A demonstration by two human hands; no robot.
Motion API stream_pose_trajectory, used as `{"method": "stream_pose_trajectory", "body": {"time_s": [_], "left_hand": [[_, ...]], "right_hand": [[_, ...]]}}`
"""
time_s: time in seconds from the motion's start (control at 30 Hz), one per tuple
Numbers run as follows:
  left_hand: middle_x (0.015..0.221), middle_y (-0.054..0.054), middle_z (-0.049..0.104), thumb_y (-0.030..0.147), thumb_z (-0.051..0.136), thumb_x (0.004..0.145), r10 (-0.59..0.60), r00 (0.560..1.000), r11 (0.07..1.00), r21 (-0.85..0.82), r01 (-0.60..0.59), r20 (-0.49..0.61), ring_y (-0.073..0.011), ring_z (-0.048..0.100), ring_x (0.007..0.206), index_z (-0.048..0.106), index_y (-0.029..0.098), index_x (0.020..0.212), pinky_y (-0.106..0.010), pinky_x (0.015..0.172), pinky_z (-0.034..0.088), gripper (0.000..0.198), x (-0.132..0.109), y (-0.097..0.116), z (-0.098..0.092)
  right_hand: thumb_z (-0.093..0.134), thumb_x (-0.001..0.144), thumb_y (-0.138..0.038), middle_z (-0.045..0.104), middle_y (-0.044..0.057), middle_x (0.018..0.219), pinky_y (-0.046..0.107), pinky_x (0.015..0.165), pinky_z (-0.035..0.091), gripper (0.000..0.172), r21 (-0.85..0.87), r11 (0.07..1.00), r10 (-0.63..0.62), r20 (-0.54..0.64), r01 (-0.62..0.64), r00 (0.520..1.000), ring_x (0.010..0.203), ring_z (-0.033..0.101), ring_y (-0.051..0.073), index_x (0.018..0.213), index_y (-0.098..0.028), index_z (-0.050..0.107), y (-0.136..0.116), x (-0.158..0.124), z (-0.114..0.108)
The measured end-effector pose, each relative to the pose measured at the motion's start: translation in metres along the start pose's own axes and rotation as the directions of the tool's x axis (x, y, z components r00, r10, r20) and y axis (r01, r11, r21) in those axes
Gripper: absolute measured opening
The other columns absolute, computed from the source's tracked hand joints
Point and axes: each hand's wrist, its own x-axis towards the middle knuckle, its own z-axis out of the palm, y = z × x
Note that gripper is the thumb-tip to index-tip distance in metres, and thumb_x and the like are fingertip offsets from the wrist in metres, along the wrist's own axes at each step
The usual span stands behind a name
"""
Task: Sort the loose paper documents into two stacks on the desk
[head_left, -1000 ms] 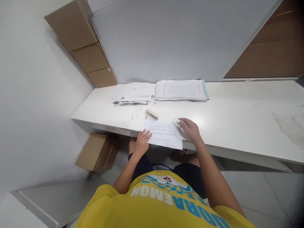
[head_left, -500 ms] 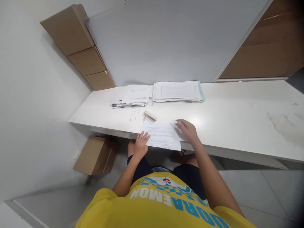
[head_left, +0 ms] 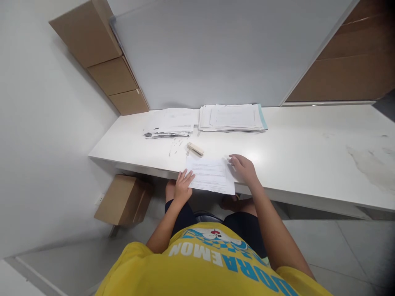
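A printed sheet of paper lies at the desk's front edge, its near side jutting out over the edge. My left hand rests on the sheet's left side, fingers spread and lying flat. At the upper right edge of the sheet is my right hand, its fingers loosely bent and a little apart. Whether its fingertips touch the paper is hard to tell. Just beyond the sheet's top left corner sits a cream stapler, lying at a slant.
Two paper stacks, a left one and a right one, stand at the back of the white desk against a grey panel. Cardboard boxes are piled at the back left. Another box is below the desk.
Both hands, the sheet and the stapler keep their places. Only the camera view has shifted very slightly.
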Motion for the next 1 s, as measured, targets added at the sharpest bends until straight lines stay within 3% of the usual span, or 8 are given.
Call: {"method": "stream_pose_trajectory", "body": {"time_s": [0.3, 1.0], "left_hand": [[0.139, -0.005, 0.064, -0.004, 0.041, 0.062, -0.035, 0.999, 0.999, -0.007, 0.035, 0.032, -0.0258, 0.044, 0.144, 0.063, 0.022, 0.132, -0.061, 0.120, 0.034, 0.078, 0.0035, 0.0059, -0.0053], [0.138, -0.005, 0.065, -0.004, 0.041, 0.061, -0.023, 1.000, 0.999, -0.035, 0.022, -0.019, -0.0255, 0.045, 0.144, 0.064, 0.021, 0.130, -0.059, 0.121, 0.034, 0.077, 0.0022, 0.0038, -0.0013]], "right_hand": [[0.042, 0.092, -0.052, 0.075, 0.007, 0.094, 0.042, 0.082, 0.052, 0.041, -0.009, 1.000, 0.014, -0.006, -0.014, 1.000, 0.082, 0.070, 0.025, 0.104, -0.024, 0.070, 0.0007, -0.0005, 0.0001], [0.043, 0.092, -0.051, 0.074, 0.007, 0.094, 0.040, 0.084, 0.051, 0.041, 0.000, 1.000, 0.014, -0.003, -0.014, 1.000, 0.083, 0.069, 0.024, 0.104, -0.022, 0.070, 0.0007, -0.0003, 0.0001]]}}
